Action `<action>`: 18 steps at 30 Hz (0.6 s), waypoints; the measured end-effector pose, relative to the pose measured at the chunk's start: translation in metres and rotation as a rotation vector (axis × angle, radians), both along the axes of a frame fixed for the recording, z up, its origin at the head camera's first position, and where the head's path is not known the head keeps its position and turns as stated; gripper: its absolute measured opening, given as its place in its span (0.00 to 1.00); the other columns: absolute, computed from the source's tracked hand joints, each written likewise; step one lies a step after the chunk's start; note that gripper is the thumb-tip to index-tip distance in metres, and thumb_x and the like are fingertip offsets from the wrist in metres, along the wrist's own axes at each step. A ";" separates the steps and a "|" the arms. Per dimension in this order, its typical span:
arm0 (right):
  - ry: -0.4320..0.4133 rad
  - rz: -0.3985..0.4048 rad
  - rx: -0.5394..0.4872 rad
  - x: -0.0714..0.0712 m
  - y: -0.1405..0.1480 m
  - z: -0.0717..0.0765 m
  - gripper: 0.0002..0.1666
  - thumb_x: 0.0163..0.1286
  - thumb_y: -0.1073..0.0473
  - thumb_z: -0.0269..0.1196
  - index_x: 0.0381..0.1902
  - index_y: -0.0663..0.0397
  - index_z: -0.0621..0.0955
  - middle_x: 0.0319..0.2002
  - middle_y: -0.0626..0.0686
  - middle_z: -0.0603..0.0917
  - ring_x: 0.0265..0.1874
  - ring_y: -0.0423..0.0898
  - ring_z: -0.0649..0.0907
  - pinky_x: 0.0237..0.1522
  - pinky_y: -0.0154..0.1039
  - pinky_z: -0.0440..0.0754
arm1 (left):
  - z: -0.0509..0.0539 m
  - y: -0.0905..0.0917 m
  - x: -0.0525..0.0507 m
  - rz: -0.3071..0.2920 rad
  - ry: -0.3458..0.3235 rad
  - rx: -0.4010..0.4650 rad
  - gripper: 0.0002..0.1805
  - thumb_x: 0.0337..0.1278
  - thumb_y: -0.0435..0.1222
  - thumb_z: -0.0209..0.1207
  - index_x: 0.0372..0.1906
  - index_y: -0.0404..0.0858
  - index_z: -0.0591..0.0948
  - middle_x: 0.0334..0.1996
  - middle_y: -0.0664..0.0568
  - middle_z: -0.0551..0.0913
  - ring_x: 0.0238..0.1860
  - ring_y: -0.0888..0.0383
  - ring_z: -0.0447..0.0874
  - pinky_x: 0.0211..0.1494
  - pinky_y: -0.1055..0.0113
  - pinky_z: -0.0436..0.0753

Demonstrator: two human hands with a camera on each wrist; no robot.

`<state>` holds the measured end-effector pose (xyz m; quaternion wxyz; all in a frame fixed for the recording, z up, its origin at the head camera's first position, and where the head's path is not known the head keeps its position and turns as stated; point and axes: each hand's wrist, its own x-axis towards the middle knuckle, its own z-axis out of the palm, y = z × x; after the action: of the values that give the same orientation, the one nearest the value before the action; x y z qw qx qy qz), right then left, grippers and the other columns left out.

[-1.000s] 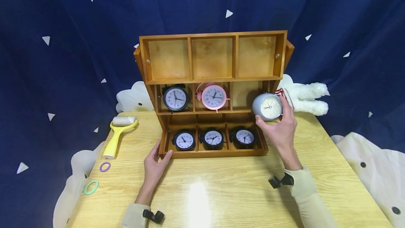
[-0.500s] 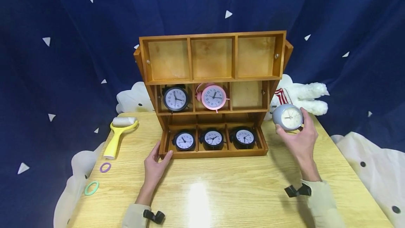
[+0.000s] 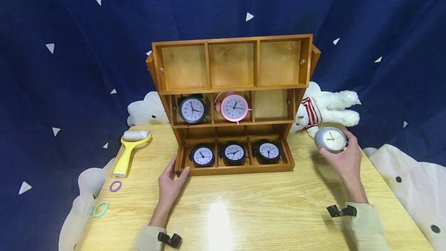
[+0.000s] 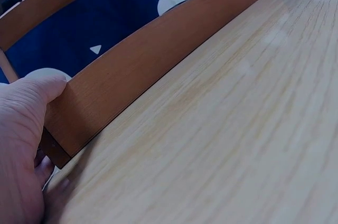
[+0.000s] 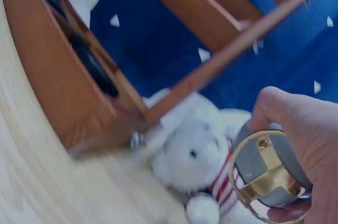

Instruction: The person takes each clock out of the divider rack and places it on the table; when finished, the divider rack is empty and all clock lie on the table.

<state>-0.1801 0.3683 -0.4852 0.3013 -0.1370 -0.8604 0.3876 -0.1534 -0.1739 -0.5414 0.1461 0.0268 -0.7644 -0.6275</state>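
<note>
The right hand (image 3: 347,157) pinches the grey-blue clock (image 3: 329,139), dial towards the wearer (long axis roughly sideways), near the desk's (image 3: 271,208) right edge, well apart from the rack (image 3: 237,170) whose corner the left hand (image 3: 170,183) grips.

At right, the grey-blue rounded clock (image 3: 329,140) flashes a cream dial (image 3: 334,139) and gold-coloured back (image 5: 272,180); beyond it, a white plush bear (image 3: 326,107) sports red-and-white stripes! Behind, navy cloth curtain (image 3: 223,11) sprinkled with white triangles, then honey-brown wooden rack (image 3: 237,171), one round pink clock (image 3: 234,107) blazing among round black clocks (image 3: 234,153)!
</note>
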 end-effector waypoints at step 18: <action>-0.257 0.074 0.018 -0.014 0.081 -0.045 0.55 0.59 0.53 0.77 0.76 0.66 0.64 0.65 0.75 0.74 0.59 0.68 0.75 0.45 0.37 0.67 | -0.015 -0.002 -0.006 0.001 0.010 0.038 0.39 0.61 0.32 0.73 0.74 0.25 0.70 0.70 0.30 0.72 0.71 0.38 0.72 0.72 0.63 0.72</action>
<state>-0.1944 0.4490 -0.5298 0.1754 -0.1512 -0.8999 0.3697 -0.1599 -0.1759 -0.5566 0.1498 0.0267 -0.7515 -0.6419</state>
